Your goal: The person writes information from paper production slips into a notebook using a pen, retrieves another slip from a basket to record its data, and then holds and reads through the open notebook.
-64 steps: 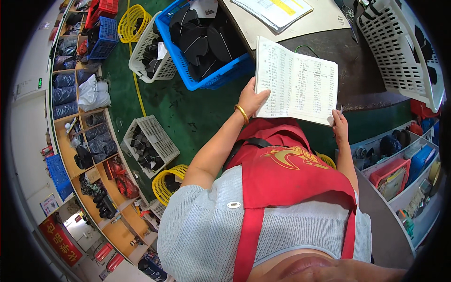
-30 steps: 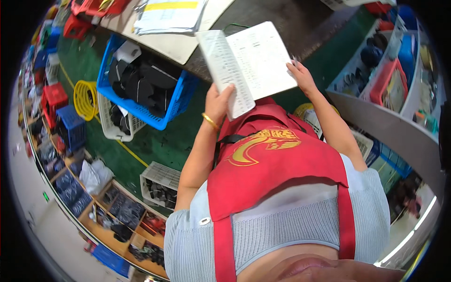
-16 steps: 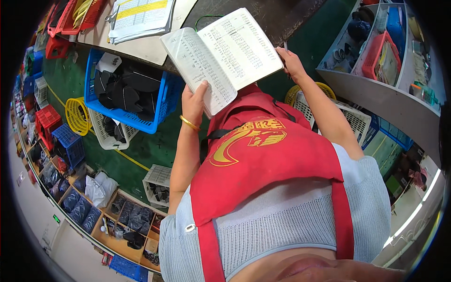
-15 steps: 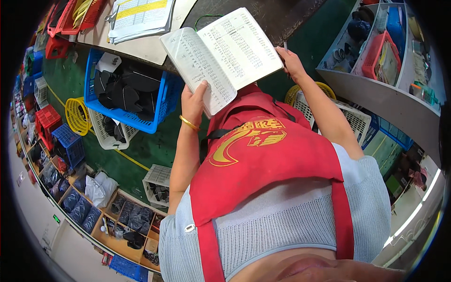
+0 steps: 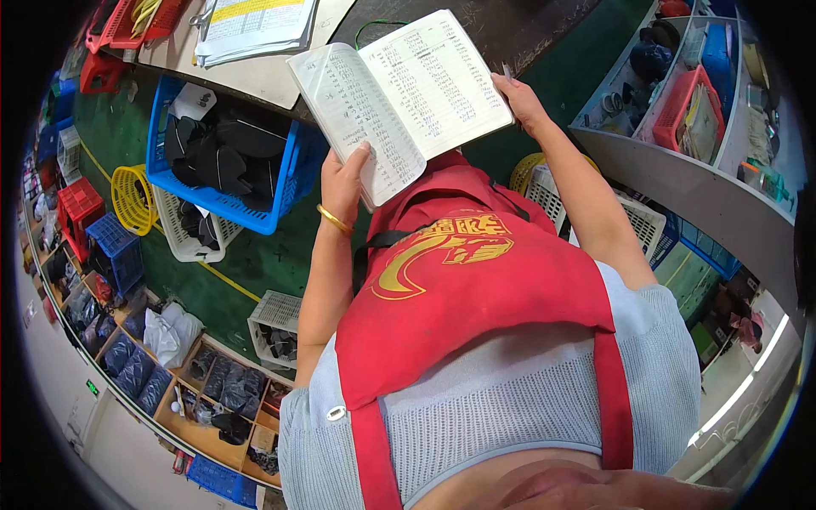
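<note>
An open notebook with handwritten lines lies tilted in front of me at the table's near edge. My left hand grips its lower left side, thumb pressed on the left page and the other fingers hidden underneath. A gold bangle circles that wrist. At the right edge of the notebook is my right hand, closed, its thumb by the page edge. The tip of a slim pen sticks up from it; the rest is hidden by the hand.
A clipboard with papers lies on the table. Below stands a blue crate of black cut pieces, beside a yellow basket and white crates. A grey compartmented shelf with a red basket is at right.
The view has shifted slightly, so the surroundings sit a little further left. Both hands keep hold of the open notebook, and its pages look the same.
</note>
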